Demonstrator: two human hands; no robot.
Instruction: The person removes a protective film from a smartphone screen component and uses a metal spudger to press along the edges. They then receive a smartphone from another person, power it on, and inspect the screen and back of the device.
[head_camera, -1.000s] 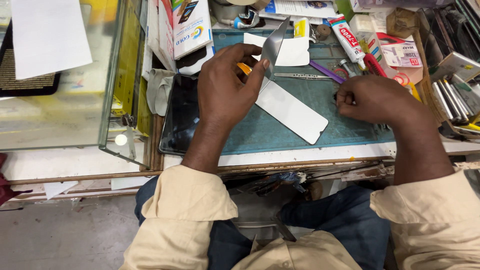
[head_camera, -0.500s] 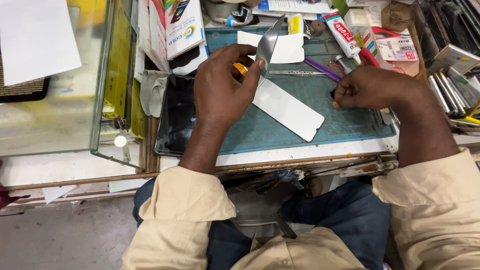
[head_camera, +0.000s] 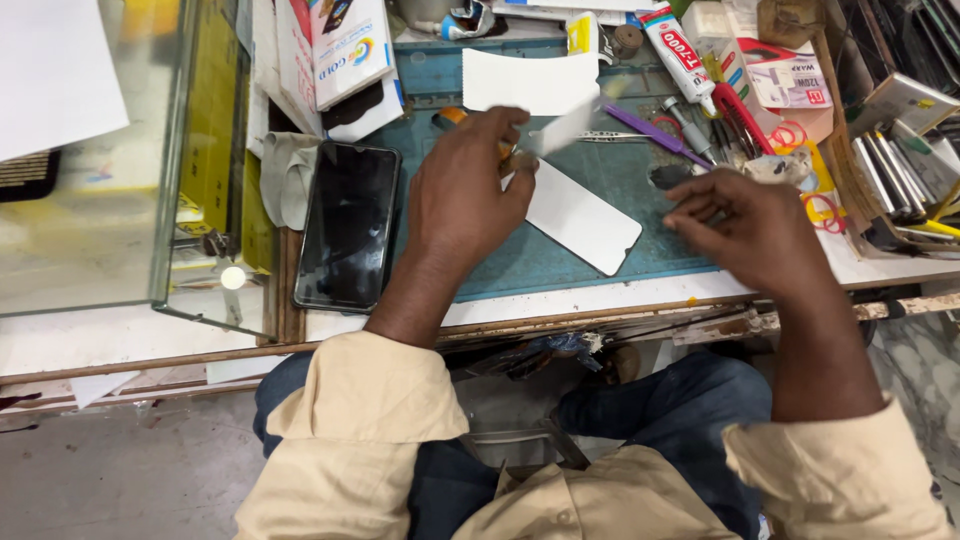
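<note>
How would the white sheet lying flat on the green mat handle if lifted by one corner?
The white sheet looks thin and flat, so probably light and somewhat bendy. Lying flush on the mat, its edge may be hard to catch. The left hand overlaps one end.

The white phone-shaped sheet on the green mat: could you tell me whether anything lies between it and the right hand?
Nothing visible does. The right hand hovers just right of the white sheet, with only bare green mat between them. The left hand covers the sheet's upper left end, on the far side.

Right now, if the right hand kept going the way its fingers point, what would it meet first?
Probably the white panel on the green mat; the right hand points left toward it, though its height is unclear.
</note>
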